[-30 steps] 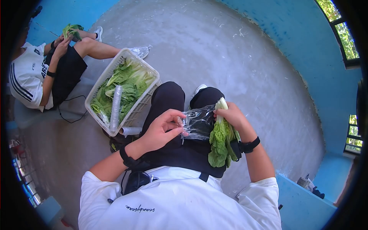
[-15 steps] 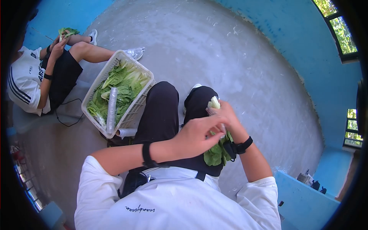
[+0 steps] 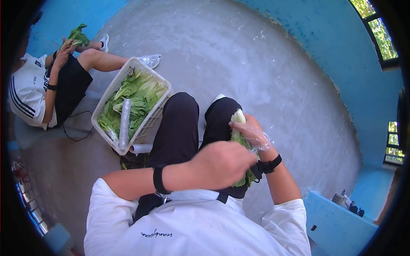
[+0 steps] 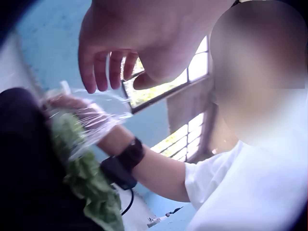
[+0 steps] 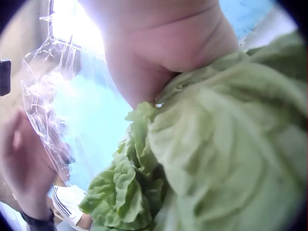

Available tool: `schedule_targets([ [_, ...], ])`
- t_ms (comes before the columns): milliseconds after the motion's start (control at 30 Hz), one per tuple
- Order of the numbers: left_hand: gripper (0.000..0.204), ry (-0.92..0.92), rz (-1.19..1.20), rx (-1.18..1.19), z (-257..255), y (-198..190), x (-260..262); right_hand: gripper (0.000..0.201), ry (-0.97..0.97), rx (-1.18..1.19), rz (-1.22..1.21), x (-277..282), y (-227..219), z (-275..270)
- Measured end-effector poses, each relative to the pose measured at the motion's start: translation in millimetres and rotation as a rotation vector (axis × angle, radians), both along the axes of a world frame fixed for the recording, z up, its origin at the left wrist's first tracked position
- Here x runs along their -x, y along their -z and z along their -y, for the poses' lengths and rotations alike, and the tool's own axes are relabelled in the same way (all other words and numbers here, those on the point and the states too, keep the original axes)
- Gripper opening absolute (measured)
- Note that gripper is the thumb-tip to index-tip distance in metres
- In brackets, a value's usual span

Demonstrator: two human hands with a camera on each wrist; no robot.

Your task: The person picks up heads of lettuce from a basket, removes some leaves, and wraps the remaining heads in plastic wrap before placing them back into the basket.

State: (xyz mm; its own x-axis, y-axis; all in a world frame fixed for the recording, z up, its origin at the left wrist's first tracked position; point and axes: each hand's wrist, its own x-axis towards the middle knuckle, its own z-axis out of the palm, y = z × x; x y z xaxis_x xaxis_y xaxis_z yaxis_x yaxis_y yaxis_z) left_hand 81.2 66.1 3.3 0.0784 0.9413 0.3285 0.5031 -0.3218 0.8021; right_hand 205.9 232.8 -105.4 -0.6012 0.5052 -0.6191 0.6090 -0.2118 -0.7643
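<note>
My right hand (image 3: 255,133) grips a bunch of green leafy lettuce (image 3: 239,117) over my right thigh, pale stem end pointing away from me and leaves hanging back towards my lap. Clear plastic film (image 3: 265,144) lies over the back of that hand and its wrist side. Blurred in the head view, my left hand (image 3: 224,164) is over my lap, across the lower leaves. In the left wrist view its fingers (image 4: 100,72) bend loosely, thumb apart, with nothing between them; the film (image 4: 103,120) spreads just below the fingertips. Lettuce leaves (image 5: 226,134) fill much of the right wrist view.
A white plastic basket (image 3: 159,104) of lettuce stands left of my knees, a roll of film (image 3: 124,123) lying on top. Another roll (image 3: 142,148) sits beside it. At the far left, a seated person (image 3: 30,91) handles a leafy green. Blue walls surround the grey floor.
My left hand held the film stretched left of the lettuce, then crossed rightward to the right hand and came back towards my lap. The film now lies over the right hand.
</note>
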Motion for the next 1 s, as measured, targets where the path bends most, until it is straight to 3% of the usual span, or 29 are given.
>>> schedule_targets([
  [33,0.027,-0.122,0.125,0.128,1.5,16.3,6.4,0.025,-0.006,0.027,-0.005,-0.5,-1.9,-0.7],
  [67,0.035,-0.161,0.340,0.439,-1.2,30.2,13.9,0.025,0.019,0.064,-0.017,-1.2,-3.2,-0.4],
  [167,0.064,-0.332,0.655,0.808,-3.9,88.1,15.7,0.026,0.080,0.148,-0.072,-2.3,-10.2,2.3],
  [267,0.083,-0.198,1.000,0.744,-9.1,107.3,-5.6,0.026,0.116,0.182,-0.151,-2.3,-28.0,7.4],
  [367,0.094,-0.124,0.894,0.587,-13.5,118.0,-25.2,0.025,0.118,0.159,-0.213,1.2,-46.5,10.1],
  [400,0.100,-0.157,0.850,0.608,-15.2,99.4,-26.3,0.025,0.126,0.137,-0.222,4.2,-57.0,14.7],
  [567,0.097,-0.170,0.859,0.627,-12.9,74.6,-18.2,0.025,0.143,0.022,-0.265,11.9,-76.5,28.9],
  [667,0.095,-0.147,0.928,0.586,-6.1,102.8,-16.0,0.032,0.144,0.119,-0.304,14.3,-84.3,37.6],
  [833,0.086,-0.113,1.141,0.620,-2.5,70.0,4.4,0.044,0.032,0.219,-0.367,20.6,-102.0,27.9],
  [1000,0.083,-0.038,1.313,0.566,-1.1,69.8,7.8,0.041,-0.016,-0.017,-0.335,28.3,-114.4,33.1],
])
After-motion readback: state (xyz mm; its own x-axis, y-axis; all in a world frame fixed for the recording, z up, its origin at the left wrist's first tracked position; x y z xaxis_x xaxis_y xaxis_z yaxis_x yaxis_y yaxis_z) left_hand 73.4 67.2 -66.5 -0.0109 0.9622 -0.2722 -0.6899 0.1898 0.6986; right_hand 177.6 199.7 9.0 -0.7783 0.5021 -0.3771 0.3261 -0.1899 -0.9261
